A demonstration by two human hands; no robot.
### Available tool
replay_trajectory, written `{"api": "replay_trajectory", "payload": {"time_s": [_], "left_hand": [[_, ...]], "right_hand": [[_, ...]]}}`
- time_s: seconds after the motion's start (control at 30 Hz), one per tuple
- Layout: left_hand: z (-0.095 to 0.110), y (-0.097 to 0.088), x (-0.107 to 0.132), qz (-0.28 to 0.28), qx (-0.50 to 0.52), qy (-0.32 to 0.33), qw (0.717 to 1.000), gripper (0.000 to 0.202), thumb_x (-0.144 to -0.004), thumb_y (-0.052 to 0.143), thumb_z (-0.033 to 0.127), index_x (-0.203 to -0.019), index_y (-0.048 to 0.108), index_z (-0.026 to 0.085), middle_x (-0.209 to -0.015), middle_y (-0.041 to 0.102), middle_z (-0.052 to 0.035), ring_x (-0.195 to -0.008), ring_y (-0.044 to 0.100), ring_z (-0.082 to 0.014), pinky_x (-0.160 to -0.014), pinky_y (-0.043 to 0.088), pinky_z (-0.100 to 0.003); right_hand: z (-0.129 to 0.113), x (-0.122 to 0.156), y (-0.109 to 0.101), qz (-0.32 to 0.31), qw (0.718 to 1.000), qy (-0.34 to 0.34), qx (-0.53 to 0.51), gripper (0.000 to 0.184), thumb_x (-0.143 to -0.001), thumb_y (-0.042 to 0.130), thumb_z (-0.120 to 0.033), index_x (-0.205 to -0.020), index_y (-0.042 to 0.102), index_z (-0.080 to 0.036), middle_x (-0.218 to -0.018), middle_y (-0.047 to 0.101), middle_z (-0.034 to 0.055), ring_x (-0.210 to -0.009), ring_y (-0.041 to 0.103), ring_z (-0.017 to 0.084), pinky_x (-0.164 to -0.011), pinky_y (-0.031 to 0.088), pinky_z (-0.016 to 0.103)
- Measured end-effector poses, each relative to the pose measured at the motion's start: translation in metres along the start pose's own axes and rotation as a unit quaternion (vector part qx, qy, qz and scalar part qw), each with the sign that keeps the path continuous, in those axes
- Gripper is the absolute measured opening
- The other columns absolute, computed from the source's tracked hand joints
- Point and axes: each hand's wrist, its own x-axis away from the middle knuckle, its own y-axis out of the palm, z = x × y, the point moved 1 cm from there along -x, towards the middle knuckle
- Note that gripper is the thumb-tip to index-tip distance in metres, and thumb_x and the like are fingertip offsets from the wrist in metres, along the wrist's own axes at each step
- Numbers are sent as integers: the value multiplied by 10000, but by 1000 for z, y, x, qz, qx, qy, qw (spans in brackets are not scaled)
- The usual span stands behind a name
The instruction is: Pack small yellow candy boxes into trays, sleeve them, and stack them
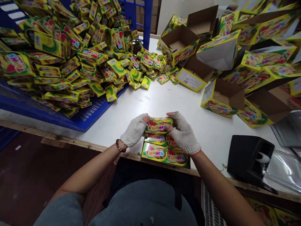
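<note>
Both my hands wear white knit gloves with bare fingertips. Between them is a small yellow-green TWINS candy box (155,125), printed with a watermelon. My left hand (135,129) grips its left end, and my right hand (182,131) closes on its right end, thumb on the front face. The box sits at the far end of a display carton (189,163) at the table's front edge. More TWINS boxes (154,152) lie in that carton in two columns, face up. My right hand covers part of the right column.
A blue crate (87,121) heaped with small TWINS boxes lies at left, spilling onto the white table (150,102). Open display cartons (223,97) crowd the right side. A black tape dispenser (246,160) stands at front right beside clear plastic sheets (284,166).
</note>
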Motion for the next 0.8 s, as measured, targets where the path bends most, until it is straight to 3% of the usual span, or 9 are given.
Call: {"api": "replay_trajectory", "payload": {"time_s": [0.07,0.17,0.27,0.33,0.47,0.57,0.67,0.73,0.8], "left_hand": [[2,2,-8,47,-112,67,990,417,-953,423,550,-850,595,184,-802,657,-46,-710,628,-169,-658,538,-305],[-4,4,-18,92,-236,197,947,307,-940,482,388,-1091,639,173,-1076,691,-100,-1031,637,-234,-952,511,-417],[-16,10,-16,-11,-296,321,900,293,-925,504,293,-1155,643,174,-1168,683,-114,-1129,614,-246,-1045,474,-468],[-22,15,-8,-52,-332,358,871,309,-901,536,269,-1171,637,158,-1199,671,-136,-1160,597,-265,-1067,465,-497],[-21,22,4,-31,-396,350,848,345,-853,600,292,-1138,635,102,-1234,639,-177,-1207,553,-308,-1075,461,-500],[-17,23,2,-57,-432,328,838,294,-850,612,316,-1051,656,106,-1202,646,-176,-1163,575,-300,-1041,476,-470],[-19,17,-3,-90,-442,309,837,321,-875,587,321,-1117,650,119,-1234,645,-176,-1195,572,-302,-1046,458,-494],[-27,13,-1,-80,-390,305,865,368,-921,524,331,-1221,619,139,-1278,638,-168,-1257,549,-297,-1089,420,-516],[-41,11,7,-18,-282,270,921,461,-973,437,383,-1370,525,167,-1383,577,-159,-1360,475,-277,-1155,363,-508]], "right_hand": [[1,-7,1,13,999,20,45,289,-875,553,-385,-1100,608,-211,-1033,671,56,-940,631,216,-859,530,388],[13,-10,7,27,994,43,98,257,-886,516,-351,-1053,637,-198,-964,674,58,-914,625,228,-864,517,401],[28,-10,14,27,984,8,178,253,-896,512,-321,-1036,679,-194,-988,635,89,-986,596,248,-911,493,414],[32,-8,17,19,971,-20,237,258,-907,504,-308,-1034,696,-192,-1002,599,106,-998,573,257,-901,491,413],[32,0,19,-16,962,-57,266,270,-925,443,-223,-1081,660,-178,-1019,587,111,-985,566,252,-915,485,415],[32,2,16,-24,965,-66,252,251,-931,442,-214,-1076,644,-185,-1056,588,113,-1014,567,253,-947,479,425],[35,3,15,-35,963,-69,257,258,-916,452,-218,-1058,667,-194,-1061,582,119,-1018,569,267,-947,488,455],[36,7,16,-8,971,-61,232,300,-904,459,-220,-1135,649,-195,-1099,582,124,-1056,574,271,-964,494,470],[37,17,20,53,982,-32,179,415,-930,443,-264,-1330,534,-198,-1229,562,138,-1100,588,261,-966,512,471]]}}
